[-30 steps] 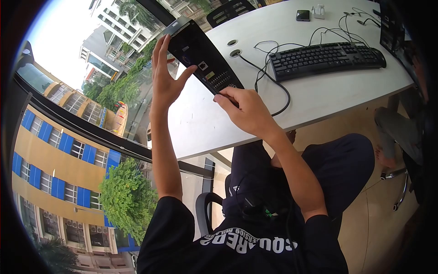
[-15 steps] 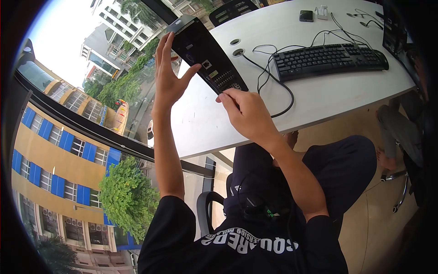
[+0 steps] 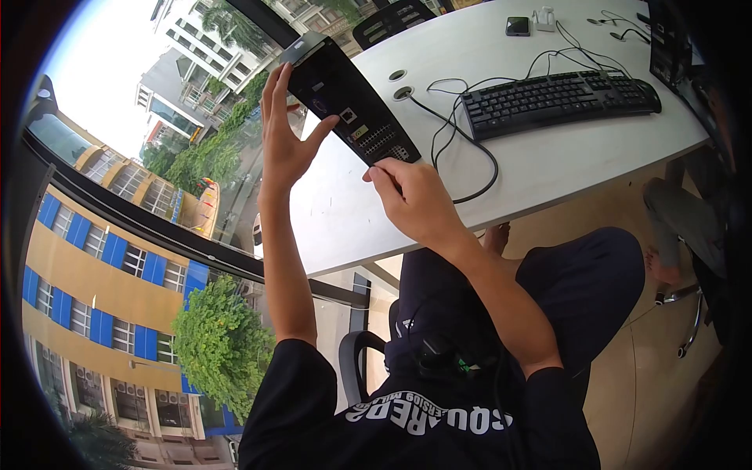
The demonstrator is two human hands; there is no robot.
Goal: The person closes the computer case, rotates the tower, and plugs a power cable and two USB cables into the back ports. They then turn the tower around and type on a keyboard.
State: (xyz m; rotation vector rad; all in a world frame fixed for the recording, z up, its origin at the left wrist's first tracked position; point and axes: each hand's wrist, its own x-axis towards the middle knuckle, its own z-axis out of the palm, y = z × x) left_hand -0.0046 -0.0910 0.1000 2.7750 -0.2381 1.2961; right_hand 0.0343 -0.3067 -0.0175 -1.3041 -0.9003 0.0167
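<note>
A slim black desktop computer [image 3: 352, 98] stands tilted on the white table, its rear panel of ports facing me. My left hand [image 3: 286, 141] holds its left side: the fingers reach along the edge near the top and the thumb lies by the ports. At the lower end of the panel, my right hand [image 3: 415, 196] is closed on the case's bottom edge, with thumb and forefinger pressed together. Whether a small part sits between those fingertips is hidden.
On the white table [image 3: 540, 168] lie a black keyboard [image 3: 560, 102], a thick black cable [image 3: 489, 160] from a grommet, a phone [image 3: 518, 27] and a white charger [image 3: 544, 19]. A window is at left. Another person's leg [image 3: 666, 211] shows at right.
The computer and both hands appear slightly further left and lower in view, along with the table, as the camera shifts. The hands keep nearly the same hold.
</note>
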